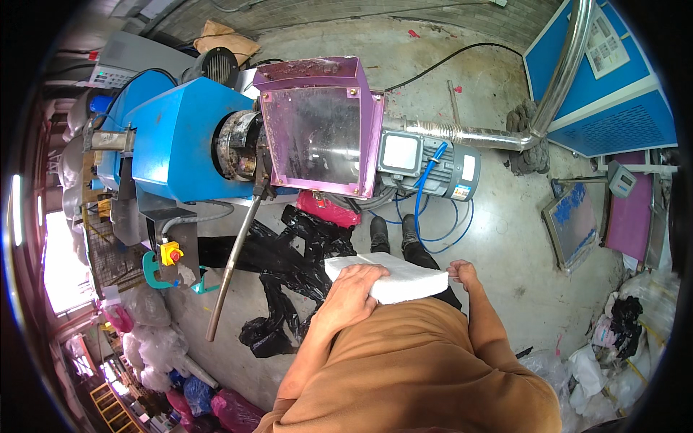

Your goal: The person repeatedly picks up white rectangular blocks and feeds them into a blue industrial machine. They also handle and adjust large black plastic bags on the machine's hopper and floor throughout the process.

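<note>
A thick white slab [404,280], flat on top and rough along its cut-looking edge, is held level in front of my waist. My left hand [359,289] grips its left side, with the fingers over the top and the thumb at the near edge. Just off the slab's right end is my right hand [463,274], its fingers curled closed. Whatever it may hold is hidden, and I cannot tell whether it touches the slab. Ahead stands a machine with a purple-framed clear guard [317,137].
Blue machine housing [180,141] and a long metal lever [234,267] are at the left. A grey motor [440,166] with blue cable sits right of the guard. Black plastic sheeting [289,260] lies on the floor by my feet. A platform scale [570,220] stands at the right.
</note>
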Motion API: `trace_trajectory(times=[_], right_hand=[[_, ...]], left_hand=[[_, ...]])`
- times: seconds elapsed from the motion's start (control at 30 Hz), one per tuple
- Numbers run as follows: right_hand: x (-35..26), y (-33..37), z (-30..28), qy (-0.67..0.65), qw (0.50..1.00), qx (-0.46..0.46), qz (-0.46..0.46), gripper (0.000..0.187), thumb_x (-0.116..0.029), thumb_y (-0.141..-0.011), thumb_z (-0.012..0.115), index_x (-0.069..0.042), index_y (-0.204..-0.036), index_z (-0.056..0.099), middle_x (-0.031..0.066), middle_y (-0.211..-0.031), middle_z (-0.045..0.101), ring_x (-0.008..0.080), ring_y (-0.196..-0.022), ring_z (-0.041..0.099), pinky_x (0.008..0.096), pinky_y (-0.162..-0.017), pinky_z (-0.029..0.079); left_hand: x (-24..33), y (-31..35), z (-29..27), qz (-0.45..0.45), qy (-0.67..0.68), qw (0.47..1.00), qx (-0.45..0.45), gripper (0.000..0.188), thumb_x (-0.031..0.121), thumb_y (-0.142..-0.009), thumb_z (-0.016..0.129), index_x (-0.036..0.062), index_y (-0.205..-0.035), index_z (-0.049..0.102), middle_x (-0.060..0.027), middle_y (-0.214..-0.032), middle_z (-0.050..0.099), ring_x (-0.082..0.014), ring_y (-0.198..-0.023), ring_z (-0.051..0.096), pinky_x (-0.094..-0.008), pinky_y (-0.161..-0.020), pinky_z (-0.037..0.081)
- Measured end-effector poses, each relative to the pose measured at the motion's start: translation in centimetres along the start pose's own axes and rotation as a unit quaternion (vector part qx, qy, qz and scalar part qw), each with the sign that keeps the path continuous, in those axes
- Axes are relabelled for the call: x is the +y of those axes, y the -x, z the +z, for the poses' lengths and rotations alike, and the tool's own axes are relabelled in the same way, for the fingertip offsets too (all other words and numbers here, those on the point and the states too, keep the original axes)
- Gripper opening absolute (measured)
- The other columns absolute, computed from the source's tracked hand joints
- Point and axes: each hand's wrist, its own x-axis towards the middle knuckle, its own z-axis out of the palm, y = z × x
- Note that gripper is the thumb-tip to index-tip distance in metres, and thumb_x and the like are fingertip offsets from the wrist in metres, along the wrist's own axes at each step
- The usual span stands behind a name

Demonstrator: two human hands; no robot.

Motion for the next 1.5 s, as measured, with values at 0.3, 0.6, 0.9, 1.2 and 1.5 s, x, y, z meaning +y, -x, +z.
trace_trajectory(times=[0.3, 0.6, 0.9, 1.2, 1.5], right_hand=[[-0.5, -0.8, -0.8, -0.015, 0.999, -0.008, -0.03, 0.034, -0.019, -0.104, 0.038, -0.01, -0.117, 0.068, 0.0081, -0.104, 0.077, 0.0192, -0.088, 0.071, 0.0365, -0.075, 0.052], [-4.6, -2.7, -1.5, -0.004, 0.91, 0.293, -0.292, 0.032, -0.023, -0.1, 0.061, 0.003, -0.118, 0.068, 0.0175, -0.11, 0.074, 0.0312, -0.102, 0.069, 0.0397, -0.092, 0.053], [-40.1, 21.2, 7.6, 0.051, 0.745, 0.204, -0.634, 0.066, -0.029, -0.088, 0.081, 0.001, -0.141, 0.056, 0.0178, -0.138, 0.062, 0.0304, -0.129, 0.06, 0.0419, -0.108, 0.047], [-50.6, 20.7, 18.2, 0.172, 0.67, 0.166, -0.702, 0.076, -0.031, -0.081, 0.086, 0.003, -0.142, 0.054, 0.0229, -0.134, 0.062, 0.0364, -0.122, 0.062, 0.0432, -0.107, 0.049], [-54.6, 20.3, 17.6, 0.227, 0.663, 0.157, -0.696, 0.064, -0.035, -0.084, 0.083, -0.001, -0.133, 0.062, 0.0202, -0.112, 0.074, 0.0341, -0.104, 0.072, 0.0422, -0.093, 0.055]], left_hand=[[0.5, -0.1, 0.9, 0.003, -0.005, 1.0, -0.003, 0.05, -0.003, -0.073, 0.061, 0.0041, -0.123, 0.062, -0.017, -0.122, 0.066, -0.0385, -0.118, 0.058, -0.047, -0.105, 0.043], [1.3, 0.6, 1.3, -0.003, 0.001, 1.0, 0.003, 0.052, -0.003, -0.073, 0.061, 0.0039, -0.124, 0.062, -0.0167, -0.123, 0.066, -0.038, -0.118, 0.059, -0.0472, -0.106, 0.043], [0.8, 1.9, 1.0, 0.015, -0.001, 0.997, 0.079, 0.05, -0.004, -0.073, 0.06, 0.0038, -0.122, 0.063, -0.0168, -0.122, 0.067, -0.0383, -0.116, 0.06, -0.0471, -0.106, 0.043], [-1.9, 6.1, -1.4, -0.042, 0.017, 0.977, 0.209, 0.05, -0.004, -0.073, 0.059, 0.0049, -0.122, 0.063, -0.0156, -0.124, 0.068, -0.0372, -0.121, 0.06, -0.0463, -0.107, 0.044], [-5.8, 12.2, -4.8, -0.185, 0.075, 0.897, 0.395, 0.046, 0.001, -0.077, 0.076, 0.003, -0.122, 0.065, -0.0163, -0.113, 0.071, -0.0315, -0.105, 0.07, -0.0381, -0.095, 0.053]])
